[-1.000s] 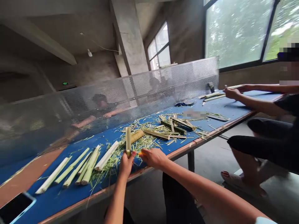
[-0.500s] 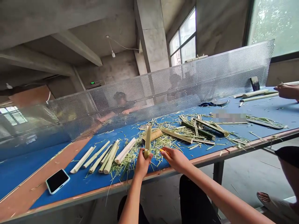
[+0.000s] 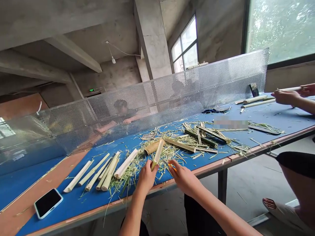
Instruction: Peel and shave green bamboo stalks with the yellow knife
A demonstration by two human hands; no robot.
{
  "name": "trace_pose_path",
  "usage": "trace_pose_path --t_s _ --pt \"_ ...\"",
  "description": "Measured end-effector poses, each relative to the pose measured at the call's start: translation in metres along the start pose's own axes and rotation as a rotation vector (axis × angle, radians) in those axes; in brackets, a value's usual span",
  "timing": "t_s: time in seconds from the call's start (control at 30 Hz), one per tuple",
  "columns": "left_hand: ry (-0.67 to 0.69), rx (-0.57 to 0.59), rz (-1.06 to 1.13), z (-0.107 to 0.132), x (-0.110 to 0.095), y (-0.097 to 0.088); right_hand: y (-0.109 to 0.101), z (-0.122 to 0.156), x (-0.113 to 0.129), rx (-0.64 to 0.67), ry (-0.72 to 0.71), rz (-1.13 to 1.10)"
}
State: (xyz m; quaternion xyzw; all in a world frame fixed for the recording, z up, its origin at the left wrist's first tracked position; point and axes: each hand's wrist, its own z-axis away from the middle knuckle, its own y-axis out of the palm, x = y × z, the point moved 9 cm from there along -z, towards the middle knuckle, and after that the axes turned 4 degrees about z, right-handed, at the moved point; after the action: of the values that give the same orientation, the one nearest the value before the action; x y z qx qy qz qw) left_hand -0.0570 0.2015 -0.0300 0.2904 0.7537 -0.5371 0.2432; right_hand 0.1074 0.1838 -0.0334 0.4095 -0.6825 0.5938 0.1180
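Note:
My left hand [image 3: 146, 177] is closed round the lower end of a pale green stalk [image 3: 157, 152] that leans up and to the right over the blue table [image 3: 73, 203]. Just right of it, my right hand [image 3: 183, 177] is closed on a small tool with a yellow-orange handle [image 3: 172, 165], its tip close to the stalk's base. Several peeled white stalks [image 3: 103, 170] lie side by side to the left. Green shavings [image 3: 169, 150] and strips of peel are strewn around both hands.
A phone [image 3: 48, 203] lies near the table's left front edge. A perforated metal screen [image 3: 172, 95] runs along the back, with people behind it. At the far right another person's hands [image 3: 286, 96] work on stalks; their legs are beside the table. A heap of peel [image 3: 206, 136] lies mid-table.
The stalk in my left hand has tipped from upright to leaning right. The view has swung left and then settled. The other person's hands have come back into view at the right.

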Motion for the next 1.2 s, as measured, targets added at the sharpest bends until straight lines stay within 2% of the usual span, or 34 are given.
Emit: trace_pose_path --t_s 0.1,0.2,0.4,0.63,0.9,1.2 --pt "0.118 0.104 -0.14 0.005 -0.017 0.009 -0.005 0.013 -0.01 -0.016 -0.015 -0.058" --pt "0.136 0.129 -0.221 0.01 -0.02 0.012 -0.003 0.021 -0.023 -0.042 0.049 -0.062" --pt "0.263 0.052 -0.321 0.024 -0.024 0.015 0.019 0.023 -0.024 -0.062 0.046 -0.055" --pt "0.346 -0.039 -0.339 0.035 -0.024 0.019 0.041 0.03 -0.02 -0.01 0.078 0.021" --pt "0.336 -0.091 -0.356 0.038 -0.023 0.018 0.038 0.031 -0.025 0.019 0.11 0.145" --pt "0.36 -0.15 -0.411 0.031 -0.021 0.02 0.036 0.036 -0.031 -0.017 0.101 -0.024"
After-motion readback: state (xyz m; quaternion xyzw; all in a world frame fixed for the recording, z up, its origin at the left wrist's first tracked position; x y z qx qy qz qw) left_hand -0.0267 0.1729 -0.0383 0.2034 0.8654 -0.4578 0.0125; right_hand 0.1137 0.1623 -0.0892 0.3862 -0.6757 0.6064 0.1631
